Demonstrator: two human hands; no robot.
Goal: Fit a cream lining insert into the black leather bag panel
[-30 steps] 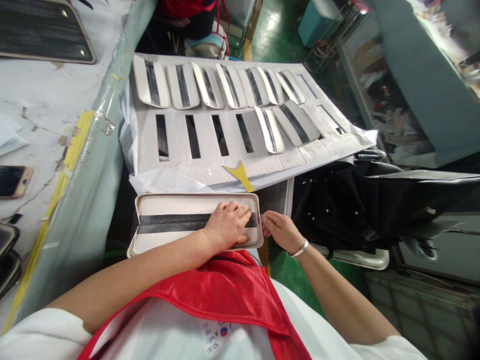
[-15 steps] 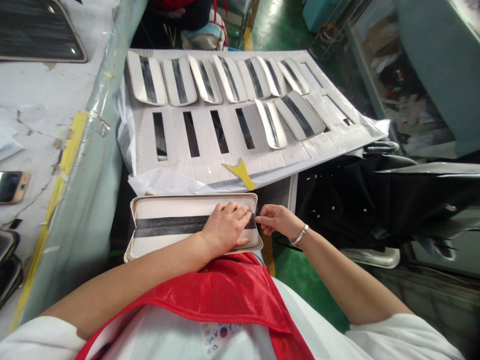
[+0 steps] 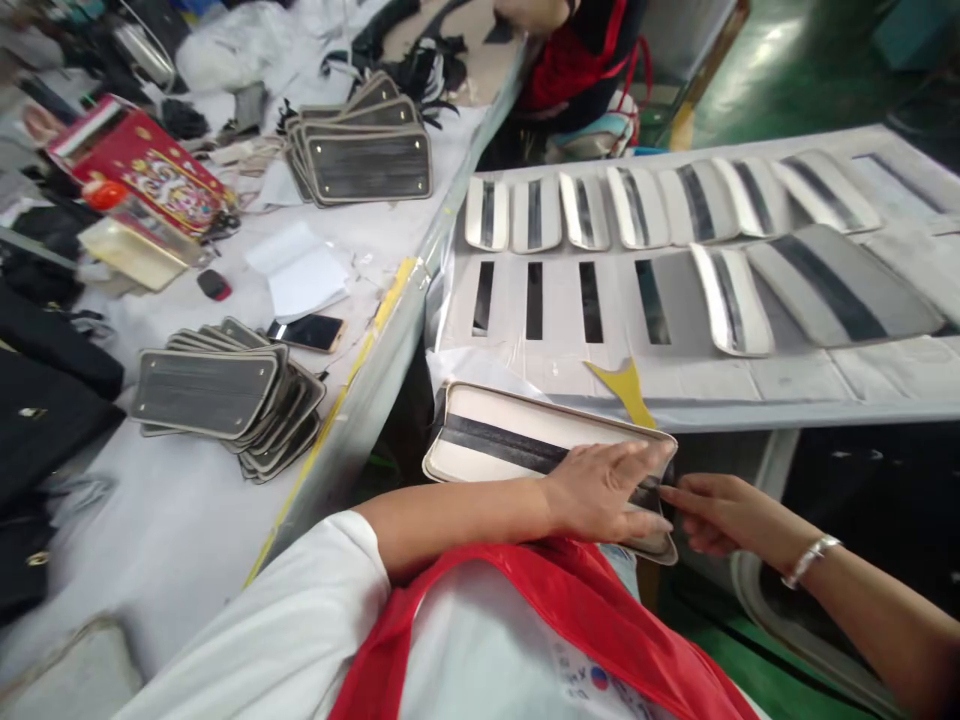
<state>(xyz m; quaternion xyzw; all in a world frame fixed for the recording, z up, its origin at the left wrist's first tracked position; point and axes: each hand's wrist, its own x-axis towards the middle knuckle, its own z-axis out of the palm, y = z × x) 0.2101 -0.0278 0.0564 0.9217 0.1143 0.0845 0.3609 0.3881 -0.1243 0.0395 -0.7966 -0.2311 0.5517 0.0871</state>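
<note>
A white panel (image 3: 495, 402) with a black strip along its middle and a raised cream rim lies slantwise in front of my body. My left hand (image 3: 600, 490) rests flat on its right half, fingers stretched and spread over the strip. At the panel's right end, my right hand (image 3: 709, 512) has thumb and forefinger pinched together against the end of the black strip. Whether they grip the panel or something small there is hidden. Just beyond the panel, a yellow forked piece (image 3: 628, 388) lies on the white slotted board (image 3: 510, 375).
Similar white panels (image 3: 534, 215) stand in a row on the board. To the left, a table holds stacks of dark panels (image 3: 206, 390), a phone (image 3: 309, 332), paper (image 3: 296, 270) and a red box (image 3: 150, 165). Another person in red (image 3: 577, 70) is at the back.
The view has swung left, showing more of the left table. My left hand still lies on the panel, its fingers more spread, and my right hand still pinches at the panel's right end.
</note>
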